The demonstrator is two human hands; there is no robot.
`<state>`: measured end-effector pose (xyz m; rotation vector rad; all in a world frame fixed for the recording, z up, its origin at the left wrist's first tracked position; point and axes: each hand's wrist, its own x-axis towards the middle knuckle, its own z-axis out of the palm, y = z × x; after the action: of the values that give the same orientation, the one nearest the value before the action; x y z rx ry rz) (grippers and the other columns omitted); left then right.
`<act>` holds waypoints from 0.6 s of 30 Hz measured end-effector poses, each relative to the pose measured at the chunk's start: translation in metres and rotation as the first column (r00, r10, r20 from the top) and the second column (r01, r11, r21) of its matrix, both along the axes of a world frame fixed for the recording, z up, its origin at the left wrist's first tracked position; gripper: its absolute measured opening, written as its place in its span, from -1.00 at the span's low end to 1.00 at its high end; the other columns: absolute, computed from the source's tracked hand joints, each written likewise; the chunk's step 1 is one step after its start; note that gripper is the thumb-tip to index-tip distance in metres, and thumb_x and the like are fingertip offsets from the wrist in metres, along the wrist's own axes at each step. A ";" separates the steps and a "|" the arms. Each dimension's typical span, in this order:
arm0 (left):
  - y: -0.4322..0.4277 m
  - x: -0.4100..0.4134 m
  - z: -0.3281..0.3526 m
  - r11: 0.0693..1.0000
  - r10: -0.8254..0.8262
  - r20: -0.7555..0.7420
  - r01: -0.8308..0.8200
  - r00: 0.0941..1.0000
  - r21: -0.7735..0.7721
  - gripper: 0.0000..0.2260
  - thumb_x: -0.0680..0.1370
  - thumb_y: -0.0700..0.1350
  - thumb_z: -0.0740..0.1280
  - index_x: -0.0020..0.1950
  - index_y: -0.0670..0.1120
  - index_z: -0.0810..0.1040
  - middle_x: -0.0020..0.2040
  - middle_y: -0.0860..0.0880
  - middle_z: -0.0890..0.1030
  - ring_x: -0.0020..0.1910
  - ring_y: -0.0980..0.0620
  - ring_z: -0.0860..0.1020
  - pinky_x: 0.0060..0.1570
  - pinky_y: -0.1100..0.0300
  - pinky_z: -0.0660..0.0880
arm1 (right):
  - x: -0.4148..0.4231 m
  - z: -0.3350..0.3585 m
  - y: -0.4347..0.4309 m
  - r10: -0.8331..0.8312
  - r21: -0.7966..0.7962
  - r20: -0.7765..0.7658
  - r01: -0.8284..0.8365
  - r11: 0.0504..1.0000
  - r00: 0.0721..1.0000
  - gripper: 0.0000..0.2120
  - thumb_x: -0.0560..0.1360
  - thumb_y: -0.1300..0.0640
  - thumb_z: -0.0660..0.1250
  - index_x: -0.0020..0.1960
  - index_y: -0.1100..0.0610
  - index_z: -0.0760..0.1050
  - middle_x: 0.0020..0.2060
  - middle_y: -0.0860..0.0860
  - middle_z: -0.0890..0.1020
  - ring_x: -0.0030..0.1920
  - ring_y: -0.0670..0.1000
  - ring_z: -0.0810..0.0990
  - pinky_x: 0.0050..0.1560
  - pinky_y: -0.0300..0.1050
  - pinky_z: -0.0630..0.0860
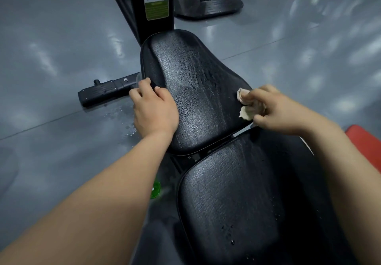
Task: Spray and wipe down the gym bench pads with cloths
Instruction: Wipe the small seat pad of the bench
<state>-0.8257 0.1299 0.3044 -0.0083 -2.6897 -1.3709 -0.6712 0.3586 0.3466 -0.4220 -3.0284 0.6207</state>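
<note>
Two black pads: far pad beaded with droplets, near pad just beside it, closer to you.
Your right hand pinches a bunched beige cloth against the far pad's right edge. Your left hand curls over its left edge, thumb on top. A green object beside your left forearm is too hidden to identify. Droplets spot the grey floor near the left hand; a labelled black upright stands beyond the far pad.
</note>
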 end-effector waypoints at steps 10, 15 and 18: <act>0.000 0.000 0.000 1.000 0.006 -0.004 -0.006 1.000 -0.005 -0.65 0.65 0.02 0.12 0.43 0.03 0.40 0.35 -0.13 0.41 0.21 -0.30 0.53 0.07 -0.09 0.43 | -0.039 -0.007 0.010 -0.234 0.060 -0.170 0.247 0.967 0.957 -0.91 0.53 0.05 0.35 -0.01 0.05 0.59 -0.09 0.13 0.57 0.01 0.13 0.52 0.03 -0.09 0.42; 0.000 0.001 0.001 1.000 0.005 -0.004 -0.005 1.000 -0.005 -0.65 0.65 0.02 0.13 0.43 0.03 0.41 0.35 -0.14 0.42 0.19 -0.30 0.53 0.06 -0.08 0.43 | -0.003 -0.015 -0.033 -0.040 0.055 -0.221 0.054 0.997 0.974 -0.95 0.54 0.15 0.43 -0.08 0.10 0.57 -0.14 0.06 0.49 -0.12 0.01 0.48 -0.07 -0.28 0.30; 0.000 0.000 0.001 1.000 0.007 0.004 -0.007 1.000 -0.005 -0.65 0.65 0.03 0.12 0.43 0.03 0.40 0.36 -0.13 0.41 0.20 -0.30 0.53 0.08 -0.09 0.43 | -0.011 -0.016 -0.012 -0.120 0.024 -0.195 0.127 0.992 0.974 -0.90 0.51 0.23 0.41 -0.04 0.04 0.60 -0.07 0.12 0.55 -0.01 0.09 0.53 -0.01 -0.19 0.37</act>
<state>-0.8256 0.1299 0.3056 0.0029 -2.6937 -1.3640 -0.6819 0.3470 0.3310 -0.5118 -2.8006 0.5627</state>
